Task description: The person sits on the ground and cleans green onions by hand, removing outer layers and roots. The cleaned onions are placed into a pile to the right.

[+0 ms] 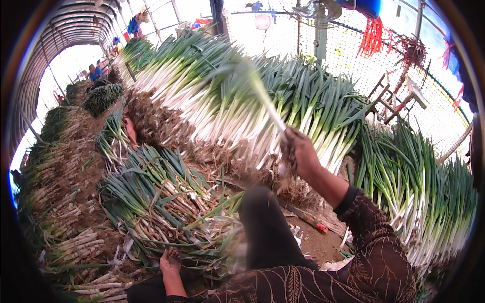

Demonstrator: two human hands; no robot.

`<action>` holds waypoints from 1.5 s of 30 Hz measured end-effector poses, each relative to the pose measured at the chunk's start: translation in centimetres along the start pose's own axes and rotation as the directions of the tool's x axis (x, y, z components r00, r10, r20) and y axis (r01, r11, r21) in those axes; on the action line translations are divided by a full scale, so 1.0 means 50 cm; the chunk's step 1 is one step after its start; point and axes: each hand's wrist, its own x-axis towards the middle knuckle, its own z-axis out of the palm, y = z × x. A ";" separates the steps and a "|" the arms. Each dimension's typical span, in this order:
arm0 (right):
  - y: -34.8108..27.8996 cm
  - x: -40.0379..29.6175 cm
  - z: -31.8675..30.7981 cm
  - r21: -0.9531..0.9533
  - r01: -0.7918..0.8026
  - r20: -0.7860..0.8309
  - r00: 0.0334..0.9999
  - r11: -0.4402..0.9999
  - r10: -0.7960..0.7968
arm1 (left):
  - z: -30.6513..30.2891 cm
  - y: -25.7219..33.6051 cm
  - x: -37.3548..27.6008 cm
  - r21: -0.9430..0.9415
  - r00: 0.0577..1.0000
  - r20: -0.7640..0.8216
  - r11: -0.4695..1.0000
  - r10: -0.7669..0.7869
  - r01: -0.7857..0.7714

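Observation:
My right hand [301, 153] is raised and shut around the white lower stalk of a Welsh onion [269, 106]. That onion slants up and to the left, and its green leaves are blurred. Behind it lies a long bank of peeled Welsh onions [212, 102], white stalks and roots towards me, green tops away. My left hand [171, 261] is low, palm up with loosely bent fingers and nothing seen in it. It rests beside a heap of unpeeled Welsh onions [151, 208] with dry outer leaves, left of my bent knee [265, 223].
More peeled onions [409, 181] lean at the right. Bundles of unpeeled onions [77, 244] line the soil floor on the left. A strip with a red end [320, 225] lies past my knee. A wooden frame [394, 96] and a fan [318, 9] are behind; a person [94, 72] is far off.

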 end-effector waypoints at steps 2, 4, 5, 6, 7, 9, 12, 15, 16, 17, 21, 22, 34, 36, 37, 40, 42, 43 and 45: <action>0.037 0.140 -0.036 0.067 0.053 -0.063 0.997 0.996 -0.049 | -0.066 -0.006 0.019 0.008 1.000 -0.010 1.000 0.003 -0.003; 0.070 0.339 -0.338 0.416 0.162 0.113 0.967 0.895 -0.227 | 0.024 -0.062 0.059 0.088 0.995 0.025 0.991 -0.101 0.099; 0.117 0.390 -0.373 0.298 0.128 -0.029 0.992 0.946 -0.125 | -0.023 -0.060 0.086 0.123 0.990 0.049 0.984 -0.134 0.127; 0.144 0.432 -0.388 0.185 0.064 -0.159 0.987 0.981 -0.035 | -0.034 -0.051 0.084 0.117 0.995 0.043 0.989 -0.091 0.085; 0.184 0.450 -0.414 0.095 -0.002 -0.275 0.961 0.995 0.028 | -0.048 -0.048 0.076 0.063 0.992 -0.056 0.992 -0.110 0.113; 0.246 0.481 -0.460 -0.038 -0.177 -0.498 0.856 0.983 0.135 | -0.091 -0.029 0.085 0.001 0.996 -0.053 0.997 -0.078 0.078; 0.275 0.554 -0.733 -0.178 -0.178 -0.582 0.812 0.968 0.042 | -0.011 -0.012 0.126 -0.017 0.980 -0.167 0.995 -0.104 0.103; 0.383 0.567 -0.666 -0.240 -0.140 -0.613 0.789 0.961 -0.038 | -0.037 0.024 0.145 0.029 0.979 -0.204 1.000 0.016 -0.010; 0.417 0.570 -0.638 -0.488 -0.300 -0.630 0.771 0.820 -0.093 | -0.054 0.035 0.166 0.015 0.987 -0.157 0.999 0.041 -0.039; 0.438 0.572 -0.613 -0.681 -0.432 -0.623 0.766 0.591 -0.158 | -0.071 0.049 0.187 0.004 0.992 -0.110 0.998 0.067 -0.067; 0.382 0.530 -0.576 -0.791 -0.496 -0.383 0.858 -0.358 -0.343 | -0.008 0.079 0.283 0.361 0.896 -0.271 0.900 0.353 -0.245; 0.363 0.546 -0.662 -0.920 -0.305 -0.195 0.902 -0.248 -0.386 | 0.009 0.084 0.328 0.371 0.876 -0.275 0.884 0.397 -0.284; 0.389 0.207 0.197 -0.722 -0.013 0.366 0.841 0.692 0.398 | -0.053 0.173 0.475 0.863 0.747 -0.479 0.403 0.460 0.306; 0.409 0.148 0.349 -0.735 0.015 0.568 0.561 0.678 0.602 | -0.264 0.113 0.496 0.713 0.753 -0.524 0.688 0.398 0.133; 0.407 0.112 0.414 -0.762 0.014 0.584 0.448 0.647 0.678 | -0.297 0.094 0.502 0.606 0.817 -0.466 0.795 0.340 0.016; 0.446 0.111 0.356 -0.780 0.347 0.622 0.339 0.521 0.706 | -0.086 0.084 0.499 0.693 0.819 -0.445 0.719 0.363 0.057; 0.481 0.086 0.414 -0.719 0.378 0.679 0.202 0.584 0.706 | -0.230 0.088 0.494 0.565 0.846 -0.448 0.825 0.289 0.018; 0.498 0.083 0.417 -0.718 0.329 0.688 0.201 0.613 0.698 | -0.244 0.077 0.504 0.493 0.876 -0.415 0.870 0.245 -0.009; 0.471 0.064 0.438 -0.708 0.377 0.700 0.264 0.597 0.664 | -0.190 0.090 0.494 0.373 0.948 -0.286 0.928 0.139 -0.024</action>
